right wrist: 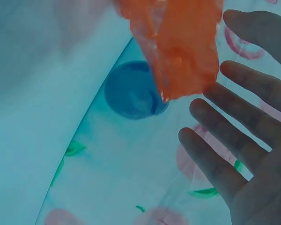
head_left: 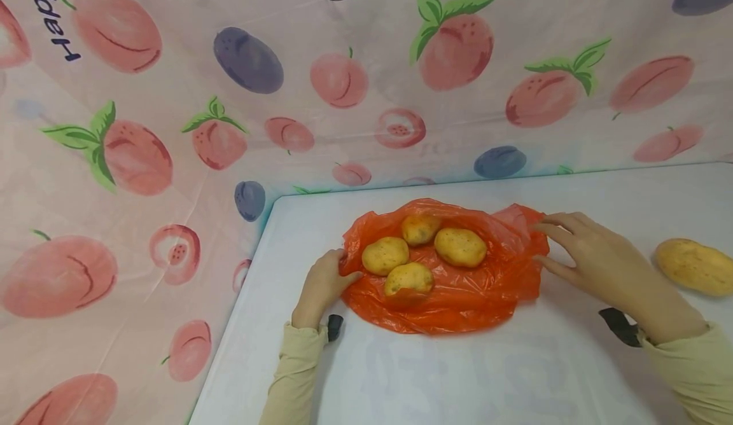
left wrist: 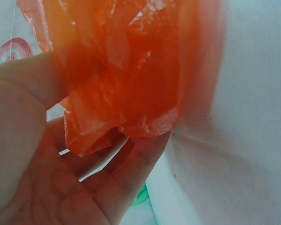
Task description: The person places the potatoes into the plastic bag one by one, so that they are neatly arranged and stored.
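Note:
An orange plastic bag [head_left: 458, 304] lies spread on the white table, crumpled at its edges. Several yellow potatoes [head_left: 460, 247] sit together on it. At the bag's left end, my left hand [head_left: 325, 285] holds the edge, thumb on one side and fingers on the other. The left wrist view shows the plastic [left wrist: 140, 70] between them, hiding the thumb's tip. My right hand [head_left: 601, 256] is at the bag's right end with its fingers spread. In the right wrist view its straight fingers [right wrist: 239, 103] are right at the bag's edge [right wrist: 187, 61].
Another potato [head_left: 695, 266] lies on the table to the right, beyond my right hand. A fruit-printed cloth [head_left: 355, 24] hangs behind the white table [head_left: 458, 380] and along its left side. Dark straps [head_left: 621, 327] show at both wrists.

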Available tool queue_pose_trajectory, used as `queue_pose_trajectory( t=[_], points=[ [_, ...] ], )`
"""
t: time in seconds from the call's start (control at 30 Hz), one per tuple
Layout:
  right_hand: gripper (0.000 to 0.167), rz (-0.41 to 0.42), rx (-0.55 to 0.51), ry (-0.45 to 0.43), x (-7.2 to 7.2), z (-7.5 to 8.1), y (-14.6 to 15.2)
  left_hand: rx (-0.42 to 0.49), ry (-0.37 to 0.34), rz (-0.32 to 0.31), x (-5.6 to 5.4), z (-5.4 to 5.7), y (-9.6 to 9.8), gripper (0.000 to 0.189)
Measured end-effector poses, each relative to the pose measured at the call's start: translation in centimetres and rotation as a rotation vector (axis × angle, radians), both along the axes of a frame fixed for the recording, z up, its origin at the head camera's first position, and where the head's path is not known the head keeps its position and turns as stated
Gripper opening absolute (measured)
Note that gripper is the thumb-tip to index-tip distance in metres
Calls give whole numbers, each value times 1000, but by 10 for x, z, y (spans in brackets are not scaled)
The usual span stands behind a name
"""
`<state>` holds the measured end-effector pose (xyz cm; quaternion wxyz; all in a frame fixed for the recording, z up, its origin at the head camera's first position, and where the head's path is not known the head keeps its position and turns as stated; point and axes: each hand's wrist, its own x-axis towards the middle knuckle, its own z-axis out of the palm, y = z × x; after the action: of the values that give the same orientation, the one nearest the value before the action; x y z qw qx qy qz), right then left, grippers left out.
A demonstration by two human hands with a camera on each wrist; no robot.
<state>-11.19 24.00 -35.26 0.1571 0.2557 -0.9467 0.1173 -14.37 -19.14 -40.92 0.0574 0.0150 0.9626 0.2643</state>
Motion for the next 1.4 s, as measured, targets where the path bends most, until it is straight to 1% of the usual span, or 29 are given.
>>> queue_pose_trajectory(
  t=[0.1, 0.33, 0.5, 0.7, 0.8, 1.03, 1.13, 1.3, 1.4],
  points=[
    [56, -9, -4, 9, 0, 0, 6, 1, -2, 1, 0, 0, 0, 55],
    [60, -47, 17, -21, 0, -3, 21, -5, 2, -3, 0, 0, 0, 53],
    [61, -66, 11, -9, -2, -9, 30, -8, 3, -7, 0, 0, 0, 53],
    [57, -115, 7, -40, -4, -17, 43, -5, -2, 0, 1, 1, 1, 54],
    [57, -137, 22, -56, -5, -20, 49, -5, -4, 3, 0, 0, 1, 54],
    [55, -165, 28, -67, -5, -26, 65, -6, 2, 2, 0, 0, 0, 53],
    [55, -202, 39, -100, -5, -29, 72, -3, -2, 3, 0, 0, 0, 53],
    [55, -245, 56, -125, -5, -34, 82, 0, -4, 5, 1, 1, 0, 53],
    [55, -254, 41, -122, -5, -38, 89, -2, -3, 6, 1, 1, 0, 53]
  ],
)
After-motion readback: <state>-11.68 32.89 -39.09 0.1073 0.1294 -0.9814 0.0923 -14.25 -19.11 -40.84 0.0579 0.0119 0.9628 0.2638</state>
